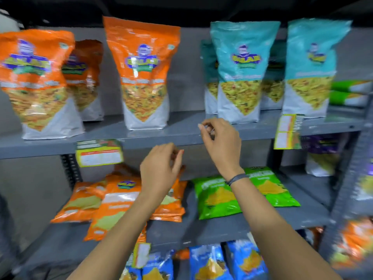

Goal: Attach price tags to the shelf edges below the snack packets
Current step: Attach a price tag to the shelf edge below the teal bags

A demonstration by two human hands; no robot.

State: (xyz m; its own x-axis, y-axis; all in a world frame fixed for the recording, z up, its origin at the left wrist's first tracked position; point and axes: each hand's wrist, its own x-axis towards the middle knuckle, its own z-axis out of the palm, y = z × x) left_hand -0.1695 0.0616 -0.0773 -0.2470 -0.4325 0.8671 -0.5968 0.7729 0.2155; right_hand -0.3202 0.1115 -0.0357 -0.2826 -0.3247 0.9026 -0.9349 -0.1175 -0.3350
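The grey upper shelf edge (161, 143) runs below standing orange packets (144, 77) and teal packets (240, 73). A yellow-green price tag (99, 153) hangs on that edge at the left, and another price tag (288, 131) hangs at the right. My right hand (222, 144) is raised in front of the edge's middle, thumb and forefinger pinched on a small pale piece (209, 128), too blurred to identify. My left hand (161, 168) hovers just below the edge with its fingers loosely apart and nothing visible in them.
Flat orange packets (113, 203) and green packets (242, 190) lie on the middle shelf (212, 229). A third tag (141, 255) hangs on that shelf's edge above blue packets (210, 261). A second rack (347, 178) with more packets stands at the right.
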